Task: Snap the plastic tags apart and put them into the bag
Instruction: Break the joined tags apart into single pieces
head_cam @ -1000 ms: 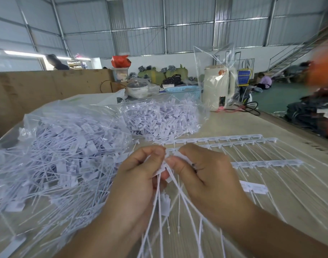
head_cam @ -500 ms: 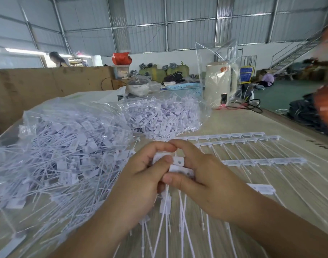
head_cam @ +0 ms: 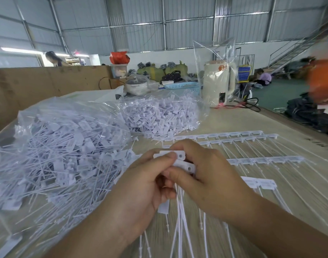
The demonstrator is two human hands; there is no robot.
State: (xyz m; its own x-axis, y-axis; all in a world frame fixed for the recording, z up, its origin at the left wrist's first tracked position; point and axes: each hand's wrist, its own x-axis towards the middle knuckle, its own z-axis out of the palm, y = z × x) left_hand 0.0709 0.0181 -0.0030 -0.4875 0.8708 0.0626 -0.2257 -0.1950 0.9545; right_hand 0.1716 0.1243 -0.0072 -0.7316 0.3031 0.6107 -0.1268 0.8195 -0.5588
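Stretching across the whole lower view is a pale wood-grain table [head_cam: 271, 125]; dark printed characters run along its right edge but are cut off and unreadable. On its left half lies a big clear plastic bag [head_cam: 53, 146] heaped with loose white tags. Behind it sits a second, smaller bag [head_cam: 159, 116] of tags whose heads carry small print too fine to read. Farther back a cream kettle [head_cam: 218, 82] stands inside an upright clear bag, a red-orange sticker on its body, wording illegible. Beside it is a blue basket [head_cam: 183, 86].

On the right of the table lie unbroken strips of joined tags [head_cam: 233, 136], heads in rows, thin tails trailing toward the near right; their printing is blurred.

At centre, the left hand [head_cam: 140, 190] and right hand [head_cam: 211, 179] meet above the table. Both curl their fingers and thumbs around a short bunch of tags [head_cam: 180, 161], pinching the white heads, each with a small round hole, between them. The tails hang down between the wrists to the table.
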